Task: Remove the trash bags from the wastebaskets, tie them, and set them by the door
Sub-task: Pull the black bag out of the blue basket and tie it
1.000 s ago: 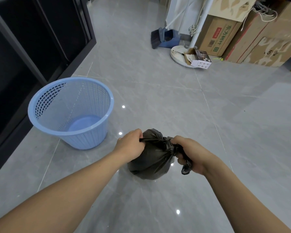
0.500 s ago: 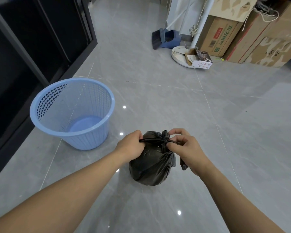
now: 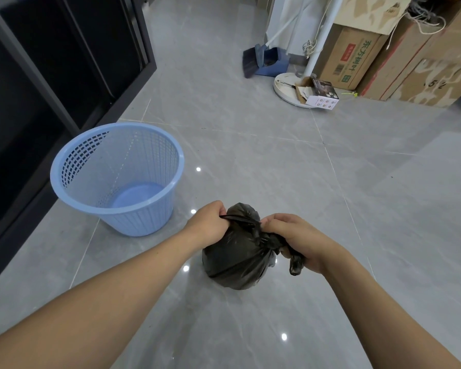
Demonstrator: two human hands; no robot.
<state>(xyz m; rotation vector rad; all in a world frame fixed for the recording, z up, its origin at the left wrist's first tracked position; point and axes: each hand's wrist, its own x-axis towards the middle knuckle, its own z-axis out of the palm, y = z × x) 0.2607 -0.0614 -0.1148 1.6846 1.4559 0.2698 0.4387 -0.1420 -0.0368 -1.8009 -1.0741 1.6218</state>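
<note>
A small black trash bag (image 3: 234, 259) hangs just above the grey tile floor, bulging and knotted at its top. My left hand (image 3: 209, 222) is closed on one twisted end of the bag's mouth at the left. My right hand (image 3: 297, 235) grips the other end at the right, with a short tail of plastic hanging out below the fist. The knot sits between the two hands. A light blue plastic wastebasket (image 3: 117, 179) with mesh walls stands upright on the floor to the left, with no bag in it.
A black cabinet (image 3: 51, 75) runs along the left edge behind the basket. Far ahead are a blue dustpan with broom (image 3: 264, 61), a white fan base (image 3: 290, 89) with a small box (image 3: 321, 95) on it, and stacked cardboard boxes (image 3: 399, 54) at the right.
My right hand went from pinching at the knot with spread fingers to a closed fist on the bag's end, pulled out to the right. The left hand kept its grip.
</note>
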